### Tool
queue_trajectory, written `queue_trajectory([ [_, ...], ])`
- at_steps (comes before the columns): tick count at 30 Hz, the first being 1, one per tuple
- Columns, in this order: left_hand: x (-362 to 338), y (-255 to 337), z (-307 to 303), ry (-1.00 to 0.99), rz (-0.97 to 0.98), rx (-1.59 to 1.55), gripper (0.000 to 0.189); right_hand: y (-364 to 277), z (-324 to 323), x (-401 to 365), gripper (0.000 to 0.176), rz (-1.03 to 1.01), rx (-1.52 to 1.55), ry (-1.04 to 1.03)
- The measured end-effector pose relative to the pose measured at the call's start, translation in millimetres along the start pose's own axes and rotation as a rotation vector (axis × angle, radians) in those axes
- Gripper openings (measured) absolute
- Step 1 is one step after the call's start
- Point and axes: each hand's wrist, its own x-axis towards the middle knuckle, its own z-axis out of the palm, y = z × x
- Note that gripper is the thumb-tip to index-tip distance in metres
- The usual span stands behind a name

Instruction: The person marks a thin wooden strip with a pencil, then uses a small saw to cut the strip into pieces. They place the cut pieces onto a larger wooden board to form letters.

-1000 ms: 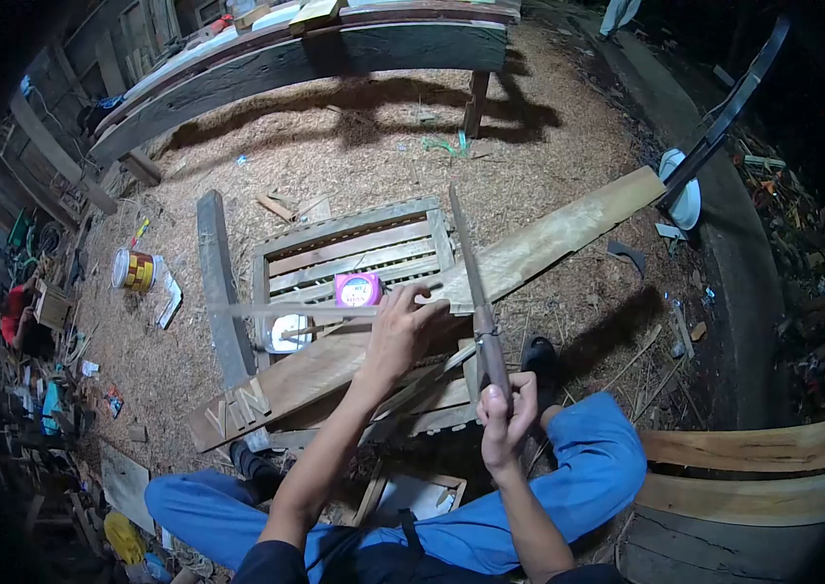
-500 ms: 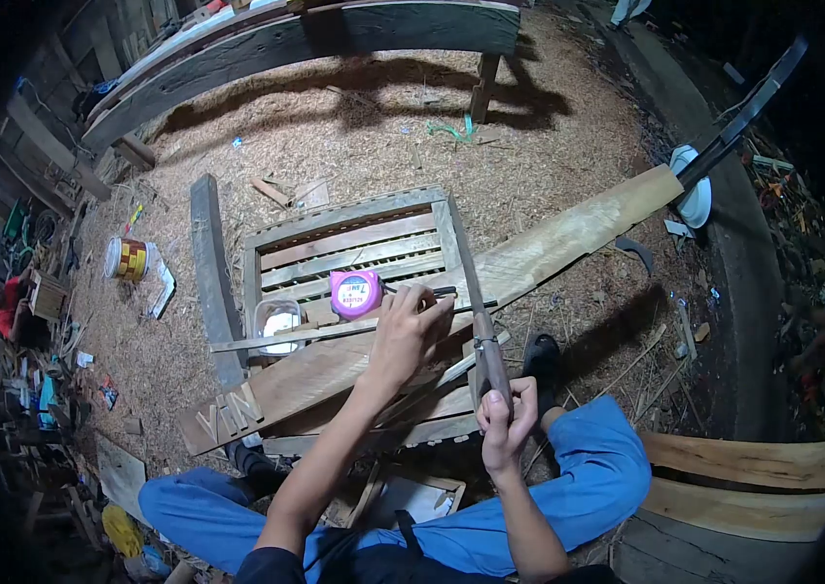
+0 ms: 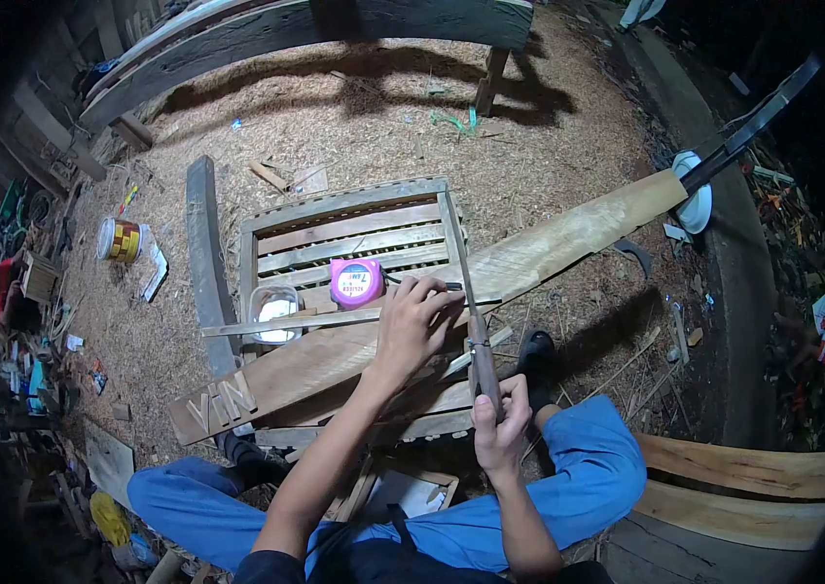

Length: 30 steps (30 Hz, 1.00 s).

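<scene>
My left hand (image 3: 414,326), fingers bent and pressed down, grips a thin wooden strip (image 3: 286,322) lying across the long plank (image 3: 568,234). My right hand (image 3: 503,428) is closed round the wooden handle of a bladed tool (image 3: 486,375). Its narrow blade points away from me, edge-on, beside my left fingertips; I cannot tell the blade's exact kind. A pink tape measure (image 3: 356,282) stands just beyond my left hand, near a clear plastic tub (image 3: 276,310). Wooden letters (image 3: 224,404) reading VIN lie at the plank's left end. Under the plank is a slatted wooden frame (image 3: 349,238).
A dark beam (image 3: 208,243) lies left of the frame. Beyond is a heavy bench (image 3: 412,24). Right of my knee lie pale boards (image 3: 753,487), and a curved blade (image 3: 633,257) rests near the plank. A patterned bucket (image 3: 121,240) and another person (image 3: 9,292) are at left.
My right hand and the tool have shifted slightly toward me and left. My left hand stays on the strip, and the whole view has moved a little.
</scene>
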Motion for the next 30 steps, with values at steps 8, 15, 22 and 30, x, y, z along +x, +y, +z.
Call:
queue_trajectory([
  [8, 2, 2, 1, 0.022, 0.038, -0.014, 0.019, -14, 6, 13, 0.058, -0.255, -0.227, -0.050],
  [15, 5, 6, 3, 0.033, -0.003, 0.002, 0.016, -27, 19, 11, 0.050, -0.172, -0.259, 0.016],
  [22, 6, 2, 1, 0.033, -0.009, -0.046, 0.017, -19, 14, 12, 0.048, -0.165, -0.240, 0.023],
  [30, 6, 3, 0, 0.061, 0.020, -0.030, 0.015, -24, 19, 11, 0.047, -0.169, -0.229, 0.057],
])
